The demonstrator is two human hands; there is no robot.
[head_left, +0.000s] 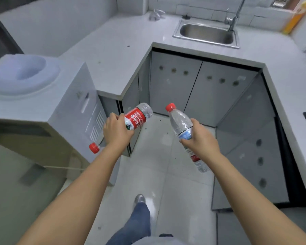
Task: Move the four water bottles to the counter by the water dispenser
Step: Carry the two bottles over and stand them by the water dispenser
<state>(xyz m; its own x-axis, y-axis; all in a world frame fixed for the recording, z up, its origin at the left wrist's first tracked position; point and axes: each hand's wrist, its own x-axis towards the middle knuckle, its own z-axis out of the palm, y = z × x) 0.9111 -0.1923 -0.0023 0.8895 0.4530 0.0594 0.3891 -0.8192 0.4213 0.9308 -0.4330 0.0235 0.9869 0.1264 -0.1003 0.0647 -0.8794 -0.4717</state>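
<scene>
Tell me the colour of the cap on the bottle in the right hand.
Red. The cap tops the clear bottle in the right hand, plain in the head view.

The room is evenly and brightly lit, a cool, flat white light that seems to fall from overhead. Shadows are soft and faint; the darkest band sits under the counter [113, 55] lip above the cabinet doors [198, 89] at centre frame. A pale sheen lies on the floor tiles [148, 156] at lower centre, and the sink [206, 33] at upper right glints dully. The whole picture is somewhat soft. Blur is strongest at the upper right corner and along the left edge, where the water dispenser [25, 89] smears. The wide lens bends straight counter edges outward and stretches both forearms at the bottom corners.
</scene>
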